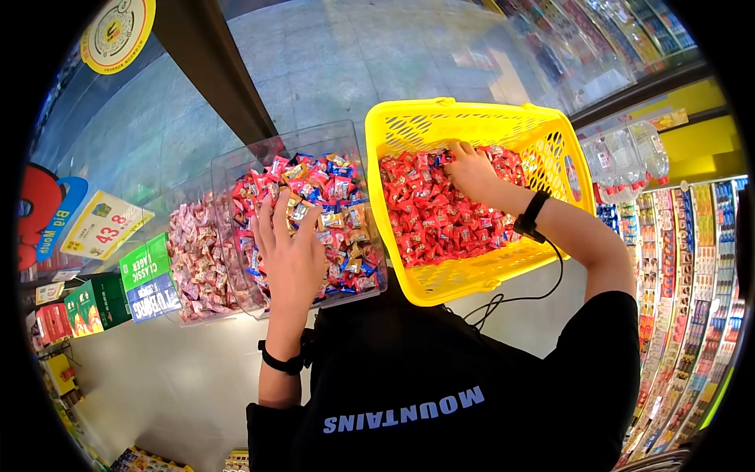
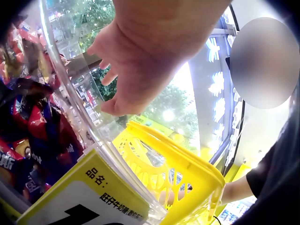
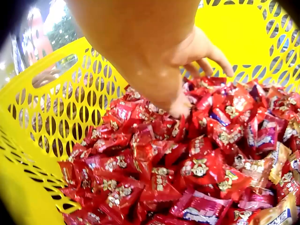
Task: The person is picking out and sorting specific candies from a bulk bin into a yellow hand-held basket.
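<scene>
My left hand (image 1: 292, 250) is over a clear plastic bin (image 1: 376, 275) of mixed wrapped candies (image 1: 340, 189), its fingers spread and nothing visible in them. The left wrist view shows this hand (image 2: 145, 70) raised above the bin's clear edge. Inside a yellow shopping basket (image 1: 429, 293), my right hand (image 1: 474, 175) reaches down to the far part of a pile of red-wrapped candies (image 1: 440, 216). In the right wrist view, its thumb (image 3: 180, 105) rests at the candies, apart from the fingers (image 3: 213, 58). A few purple and gold wrappers (image 3: 201, 206) lie among the red ones.
Left of the mixed bin stands another bin of pale pink-wrapped candies (image 1: 203, 252). Price signs (image 1: 108, 226) and a green beer box (image 1: 148, 267) are farther left. Water bottles (image 1: 629, 153) and stocked shelves (image 1: 684, 315) are at right. A black cable (image 1: 519, 300) hangs from my right wrist.
</scene>
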Demonstrator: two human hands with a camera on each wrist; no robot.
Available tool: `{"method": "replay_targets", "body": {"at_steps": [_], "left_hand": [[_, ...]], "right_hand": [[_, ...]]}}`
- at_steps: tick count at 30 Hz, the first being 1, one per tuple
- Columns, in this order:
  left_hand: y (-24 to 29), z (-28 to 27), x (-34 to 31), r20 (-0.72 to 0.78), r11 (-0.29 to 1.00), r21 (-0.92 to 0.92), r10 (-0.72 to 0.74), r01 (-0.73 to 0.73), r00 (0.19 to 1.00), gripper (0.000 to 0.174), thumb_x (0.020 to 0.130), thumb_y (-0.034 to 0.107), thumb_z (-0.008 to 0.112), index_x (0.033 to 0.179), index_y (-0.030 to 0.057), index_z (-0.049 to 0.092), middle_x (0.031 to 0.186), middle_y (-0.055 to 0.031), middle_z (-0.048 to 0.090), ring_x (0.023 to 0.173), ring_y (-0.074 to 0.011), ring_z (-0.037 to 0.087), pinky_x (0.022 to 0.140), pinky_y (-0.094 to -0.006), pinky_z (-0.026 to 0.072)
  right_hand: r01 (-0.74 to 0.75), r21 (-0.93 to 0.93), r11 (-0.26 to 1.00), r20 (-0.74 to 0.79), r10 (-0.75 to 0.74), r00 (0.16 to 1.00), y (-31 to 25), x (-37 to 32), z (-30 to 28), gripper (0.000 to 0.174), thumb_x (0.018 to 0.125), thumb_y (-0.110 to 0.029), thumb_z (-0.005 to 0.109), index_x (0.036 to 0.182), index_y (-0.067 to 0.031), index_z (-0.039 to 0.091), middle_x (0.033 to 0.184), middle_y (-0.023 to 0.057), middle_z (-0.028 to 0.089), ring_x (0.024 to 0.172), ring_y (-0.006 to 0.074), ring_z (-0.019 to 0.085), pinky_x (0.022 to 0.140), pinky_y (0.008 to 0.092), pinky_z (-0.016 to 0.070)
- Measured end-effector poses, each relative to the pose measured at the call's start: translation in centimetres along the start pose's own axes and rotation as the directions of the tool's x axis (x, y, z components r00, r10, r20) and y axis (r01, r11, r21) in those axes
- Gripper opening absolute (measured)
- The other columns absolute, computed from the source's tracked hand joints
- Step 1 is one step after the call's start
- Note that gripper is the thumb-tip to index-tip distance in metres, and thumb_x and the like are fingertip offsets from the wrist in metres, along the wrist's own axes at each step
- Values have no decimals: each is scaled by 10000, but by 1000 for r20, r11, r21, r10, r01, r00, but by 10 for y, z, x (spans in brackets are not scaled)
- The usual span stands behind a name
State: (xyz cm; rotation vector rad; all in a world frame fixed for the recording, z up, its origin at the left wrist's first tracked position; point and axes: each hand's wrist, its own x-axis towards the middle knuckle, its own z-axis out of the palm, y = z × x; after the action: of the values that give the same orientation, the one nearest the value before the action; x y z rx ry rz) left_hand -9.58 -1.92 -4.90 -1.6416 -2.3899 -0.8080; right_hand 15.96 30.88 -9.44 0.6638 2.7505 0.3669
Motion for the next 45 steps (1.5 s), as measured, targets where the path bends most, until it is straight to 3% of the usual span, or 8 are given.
{"method": "replay_targets", "body": {"at_steps": [3,6,12,19,23,26,33,45], "left_hand": [[3,-6,5,-27,999,-9,38,-38,999,425,846,46,736,1259,148,737,1572,-152,488,1515,-442,360,1245,-658,274],[11,-14,14,-83,989,-122,72,-82,994,410,853,124,799,1258,158,741,1572,-146,498,1515,-437,368,1250,-669,249],[40,-22,27,-56,928,-289,227,-234,972,536,743,321,938,1232,179,771,1551,-130,536,1510,-425,387,1266,-664,220],[44,-16,22,-77,924,-270,260,-271,963,204,751,207,915,939,166,847,1456,-69,623,1464,-391,457,1263,-686,221],[31,-12,19,-192,931,-211,260,-299,946,195,745,164,913,918,147,826,1405,-72,656,1435,-391,486,1257,-675,253],[12,-21,18,-224,957,-233,118,-171,967,178,754,112,890,907,124,801,1372,-78,676,1416,-391,504,1252,-666,276],[-14,-6,5,-111,999,-19,28,-30,993,215,835,202,867,1035,161,799,1492,-76,567,1495,-378,412,1260,-660,246],[-4,1,3,-41,997,-72,35,-38,999,329,839,204,850,1158,170,779,1558,-100,519,1531,-400,358,1273,-656,203]], "right_hand": [[-74,294,953,142,33,989,4,6,-27,91,839,-198,795,914,-155,823,1479,190,554,1347,409,562,1015,501,549],[130,480,867,218,-262,940,12,16,-75,131,874,-232,799,986,-184,845,1514,184,574,1349,400,579,1043,477,541],[625,592,509,-567,-288,772,-59,-27,-159,342,771,-126,912,1099,-196,844,1561,184,542,1421,405,536,1153,506,477],[657,582,479,-620,-261,739,-88,-32,-147,307,788,-143,868,1091,-158,821,1504,146,557,1389,386,557,1148,477,493],[513,673,533,-387,-337,858,-66,-24,-151,389,875,-188,840,1255,-160,762,1514,170,553,1385,431,554,1110,484,520],[246,689,682,-201,-147,969,-28,-14,-129,433,919,-241,778,1340,-168,708,1524,199,547,1372,447,559,1102,481,521],[21,273,962,383,-129,915,1,-1,-39,743,894,-368,779,1580,-259,515,1707,147,344,1573,458,299,1110,763,420],[-10,227,974,406,-86,910,-2,4,-30,688,920,-308,702,1576,-201,525,1739,94,312,1587,477,273,1102,810,404]]}}
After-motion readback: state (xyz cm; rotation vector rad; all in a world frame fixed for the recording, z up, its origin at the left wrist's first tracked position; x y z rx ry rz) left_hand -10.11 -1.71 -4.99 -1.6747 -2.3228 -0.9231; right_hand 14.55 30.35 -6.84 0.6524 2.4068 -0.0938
